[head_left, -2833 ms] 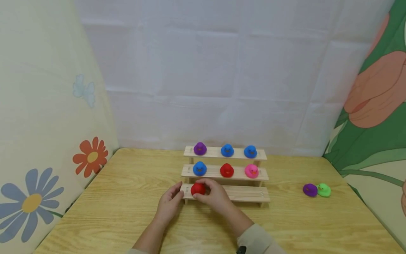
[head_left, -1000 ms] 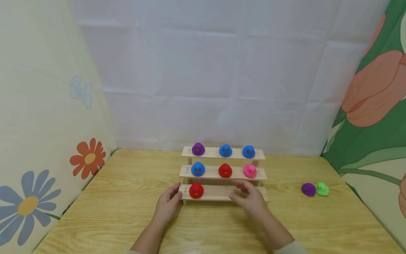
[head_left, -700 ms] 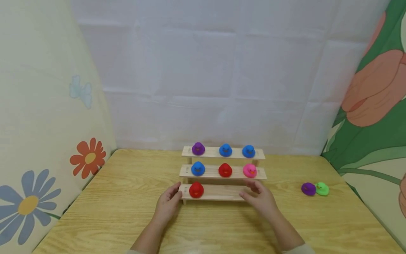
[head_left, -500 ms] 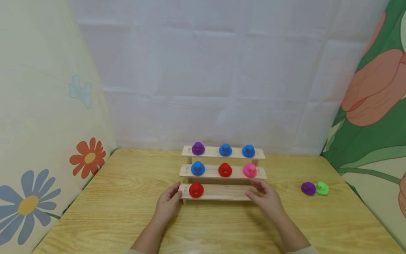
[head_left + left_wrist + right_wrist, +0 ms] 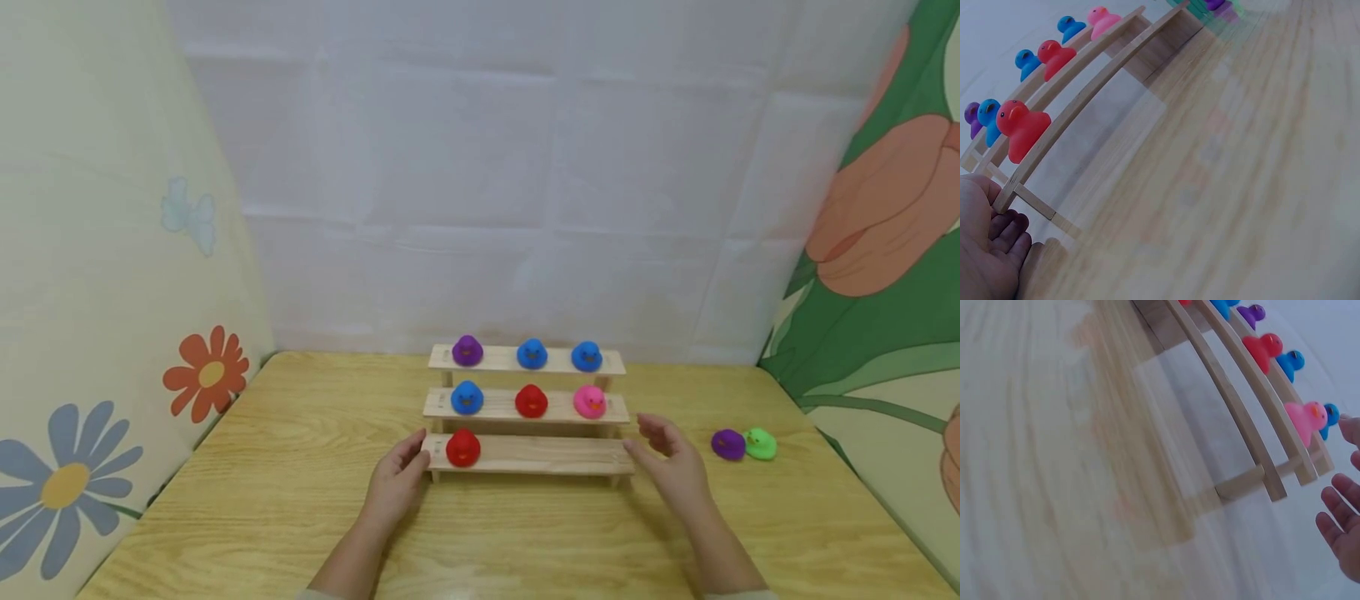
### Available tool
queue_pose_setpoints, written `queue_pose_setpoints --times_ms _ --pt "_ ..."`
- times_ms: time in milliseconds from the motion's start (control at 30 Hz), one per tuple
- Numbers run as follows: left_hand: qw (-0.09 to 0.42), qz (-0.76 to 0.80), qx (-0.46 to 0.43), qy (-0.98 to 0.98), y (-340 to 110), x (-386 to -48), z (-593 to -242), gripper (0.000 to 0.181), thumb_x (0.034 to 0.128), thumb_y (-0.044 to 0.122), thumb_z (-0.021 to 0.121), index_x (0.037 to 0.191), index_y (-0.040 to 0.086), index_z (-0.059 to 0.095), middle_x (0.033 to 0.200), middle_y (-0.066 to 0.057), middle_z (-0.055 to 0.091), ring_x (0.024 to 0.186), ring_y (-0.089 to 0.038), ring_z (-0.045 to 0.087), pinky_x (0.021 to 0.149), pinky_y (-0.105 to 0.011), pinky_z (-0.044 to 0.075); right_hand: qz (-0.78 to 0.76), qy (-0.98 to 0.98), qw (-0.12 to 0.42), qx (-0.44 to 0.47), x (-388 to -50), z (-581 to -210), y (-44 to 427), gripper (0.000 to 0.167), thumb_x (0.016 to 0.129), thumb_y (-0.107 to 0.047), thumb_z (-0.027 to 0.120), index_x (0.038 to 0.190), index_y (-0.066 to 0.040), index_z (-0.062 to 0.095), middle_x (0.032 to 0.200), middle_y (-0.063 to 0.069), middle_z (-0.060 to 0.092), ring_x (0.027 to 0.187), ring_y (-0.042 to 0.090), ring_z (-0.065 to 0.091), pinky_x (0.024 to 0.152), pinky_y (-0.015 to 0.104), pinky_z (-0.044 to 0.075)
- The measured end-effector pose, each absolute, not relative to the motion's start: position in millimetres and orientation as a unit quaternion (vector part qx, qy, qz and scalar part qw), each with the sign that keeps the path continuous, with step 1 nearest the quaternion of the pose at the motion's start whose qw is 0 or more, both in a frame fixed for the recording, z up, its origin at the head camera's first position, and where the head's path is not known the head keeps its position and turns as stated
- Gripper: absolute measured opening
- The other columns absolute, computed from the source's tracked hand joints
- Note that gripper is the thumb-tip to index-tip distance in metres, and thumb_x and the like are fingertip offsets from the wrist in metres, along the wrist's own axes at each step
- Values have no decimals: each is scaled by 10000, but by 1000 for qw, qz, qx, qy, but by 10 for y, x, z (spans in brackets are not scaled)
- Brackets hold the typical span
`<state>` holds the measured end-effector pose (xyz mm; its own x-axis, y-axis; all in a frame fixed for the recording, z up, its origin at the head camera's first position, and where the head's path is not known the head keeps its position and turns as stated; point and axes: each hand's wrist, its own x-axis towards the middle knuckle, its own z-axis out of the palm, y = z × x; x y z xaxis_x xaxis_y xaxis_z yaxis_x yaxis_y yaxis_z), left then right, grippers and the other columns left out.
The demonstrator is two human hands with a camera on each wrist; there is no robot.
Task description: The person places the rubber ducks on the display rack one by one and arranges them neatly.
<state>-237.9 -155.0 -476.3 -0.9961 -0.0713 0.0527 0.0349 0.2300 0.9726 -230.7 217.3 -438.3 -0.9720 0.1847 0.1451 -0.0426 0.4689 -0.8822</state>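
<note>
A three-tier wooden rack (image 5: 555, 457) holds rubber ducks. On its lowest board a red duck (image 5: 462, 448) sits toward the left. My left hand (image 5: 396, 479) holds the left end of that board, and the left wrist view shows the board's tip (image 5: 1005, 199) between thumb and curled fingers. Just off the rack's right end is my right hand (image 5: 675, 471), fingers apart and nothing in them. In the right wrist view those fingers (image 5: 1335, 506) stand clear of the boards. Beyond that hand, a purple duck (image 5: 728, 445) and a green duck (image 5: 761, 444) sit side by side on the table.
The middle tier bears a blue duck (image 5: 467, 398), a red duck (image 5: 531, 402) and a pink duck (image 5: 590, 402). On the top tier are a purple duck (image 5: 467, 351) and two blue ones. White cloth (image 5: 480, 208) hangs behind the wooden table (image 5: 300, 450); printed panels flank it.
My right hand has let go of the red duck on the lowest board and moved right, past the rack's right end. The left hand has stayed at the left end.
</note>
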Motion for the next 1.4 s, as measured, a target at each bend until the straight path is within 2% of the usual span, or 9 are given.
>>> queue_pose_setpoints --times_ms 100,433,633,767,933,1000,1167,1267,1400 --pt "44 -620 11 -783 -1550 -2381 -4769 456 1010 102 487 1432 -61 432 1450 -258 477 1359 -350 448 1126 -433 399 510 -851 115 -53 -2320 -4390 2263 503 924 -229 684 1363 -47 520 1393 164 560 1254 272 525 1012 178 424" --pt "42 -617 21 -785 -1535 -2399 -4774 450 1005 100 491 1431 -40 447 1455 -239 482 1366 -343 443 1138 -469 378 504 -850 134 -80 -2336 -4468 2531 539 937 -240 668 1387 -5 487 1423 214 515 1287 302 492 1032 233 408" --pt "41 -614 22 -788 -1539 -2396 -4777 452 1004 107 498 1433 -30 451 1455 -231 487 1366 -339 446 1135 -468 384 513 -842 136 -94 -2326 -4489 2698 582 944 -262 657 1414 9 448 1466 239 444 1350 381 399 1139 488 340" --pt "40 -613 22 -789 -1539 -2399 -4783 453 1005 106 498 1435 -27 449 1454 -228 488 1364 -337 448 1133 -462 389 512 -842 134 -108 -2320 -4504 2812 615 948 -298 648 1433 8 425 1504 258 384 1378 426 361 1157 530 314" --pt "38 -614 21 -788 -1542 -2400 -4788 455 1005 102 496 1438 -27 445 1458 -230 482 1368 -341 444 1135 -465 387 510 -839 123 -144 -2333 -4547 2934 655 952 -356 630 1459 -11 399 1458 277 420 1342 401 417 897 65 419" --pt "38 -613 21 -789 -1542 -2397 -4786 454 1005 105 496 1437 -26 447 1458 -227 484 1367 -336 447 1133 -455 391 506 -839 129 -156 -2340 -4562 2971 648 952 -356 630 1454 -14 406 1422 280 454 1317 384 444 831 38 360" --pt "42 -610 17 -791 -1545 -2380 -4773 449 1009 110 494 1432 -34 451 1450 -232 491 1357 -334 454 1112 -401 418 497 -839 144 -170 -2342 -4577 3046 630 951 -333 634 1439 1 417 1437 293 443 1321 436 432 1063 427 407" --pt "45 -610 16 -791 -1544 -2372 -4762 448 1010 115 492 1430 -38 453 1447 -236 493 1355 -337 454 1102 -373 429 493 -840 148 -174 -2346 -4585 3085 624 952 -321 632 1435 9 417 1457 307 405 1303 462 423 1083 520 376" --pt "45 -611 18 -790 -1542 -2378 -4755 447 1013 124 490 1430 -33 456 1448 -231 495 1354 -335 455 1102 -373 432 486 -842 144 -186 -2358 -4602 3130 625 952 -326 627 1442 -2 416 1475 309 374 1252 425 438 1018 486 394"
